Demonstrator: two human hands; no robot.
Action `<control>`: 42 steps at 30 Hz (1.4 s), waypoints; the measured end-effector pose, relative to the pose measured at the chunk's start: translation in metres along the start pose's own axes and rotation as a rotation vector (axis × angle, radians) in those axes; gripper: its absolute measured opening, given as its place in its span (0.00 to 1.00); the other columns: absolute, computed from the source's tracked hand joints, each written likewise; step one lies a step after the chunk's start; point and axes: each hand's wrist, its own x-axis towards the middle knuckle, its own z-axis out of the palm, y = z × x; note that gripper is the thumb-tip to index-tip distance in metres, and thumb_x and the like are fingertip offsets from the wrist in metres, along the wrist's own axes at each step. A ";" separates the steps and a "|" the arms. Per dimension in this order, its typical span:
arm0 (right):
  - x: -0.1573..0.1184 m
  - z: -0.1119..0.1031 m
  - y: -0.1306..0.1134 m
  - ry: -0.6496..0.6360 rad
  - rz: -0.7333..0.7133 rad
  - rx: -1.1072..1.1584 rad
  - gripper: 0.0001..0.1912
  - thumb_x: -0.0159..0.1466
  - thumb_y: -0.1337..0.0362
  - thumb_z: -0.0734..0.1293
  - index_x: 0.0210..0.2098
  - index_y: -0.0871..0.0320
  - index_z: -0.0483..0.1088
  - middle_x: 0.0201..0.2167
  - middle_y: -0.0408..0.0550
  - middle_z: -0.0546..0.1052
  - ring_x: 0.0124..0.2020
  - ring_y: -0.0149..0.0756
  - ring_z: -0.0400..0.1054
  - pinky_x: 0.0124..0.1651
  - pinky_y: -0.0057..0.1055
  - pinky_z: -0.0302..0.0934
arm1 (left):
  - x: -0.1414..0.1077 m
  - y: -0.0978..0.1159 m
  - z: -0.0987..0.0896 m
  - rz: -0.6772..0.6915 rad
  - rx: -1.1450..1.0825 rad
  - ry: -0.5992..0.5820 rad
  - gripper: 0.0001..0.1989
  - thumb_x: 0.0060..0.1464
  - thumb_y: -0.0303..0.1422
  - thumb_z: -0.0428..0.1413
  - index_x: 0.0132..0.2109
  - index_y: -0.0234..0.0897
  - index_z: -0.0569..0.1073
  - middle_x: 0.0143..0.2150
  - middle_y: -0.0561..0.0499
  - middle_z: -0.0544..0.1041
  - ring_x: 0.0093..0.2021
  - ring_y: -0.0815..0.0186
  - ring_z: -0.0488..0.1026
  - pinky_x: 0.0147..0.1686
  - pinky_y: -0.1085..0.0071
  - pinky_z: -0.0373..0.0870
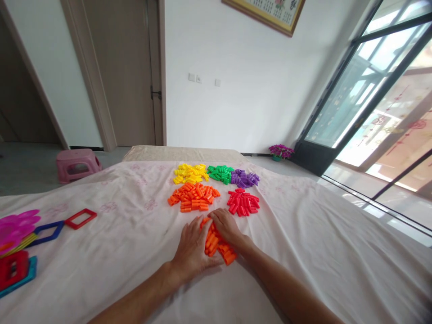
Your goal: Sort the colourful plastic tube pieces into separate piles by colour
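Note:
My left hand (189, 248) and my right hand (230, 228) are cupped around a small heap of orange plastic tube pieces (212, 240) on the cloth. The left palm and thumb hug the near left side; the right fingers curl over the top and right side, hiding some pieces. Just beyond lies a bigger pile of orange pieces (195, 194), with red pieces (243, 202) to its right. Farther back, yellow pieces (189, 173), green pieces (221, 173) and purple pieces (245, 178) form a row of piles.
A pale flowered cloth (135, 252) covers the surface. At the left lie a red frame (81, 219), a blue frame (49, 233), a magenta flower-shaped dish (16, 227) and a red block (13, 270). A pink stool (77, 164) stands beyond the left edge.

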 end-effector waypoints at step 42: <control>0.148 -0.064 0.206 0.043 0.470 -0.583 0.23 0.65 0.58 0.63 0.59 0.59 0.68 0.57 0.60 0.71 0.58 0.53 0.62 0.55 0.45 0.56 | -0.041 -0.143 -0.065 -0.361 0.092 0.308 0.23 0.61 0.43 0.48 0.59 0.40 0.72 0.58 0.45 0.76 0.59 0.56 0.72 0.61 0.55 0.67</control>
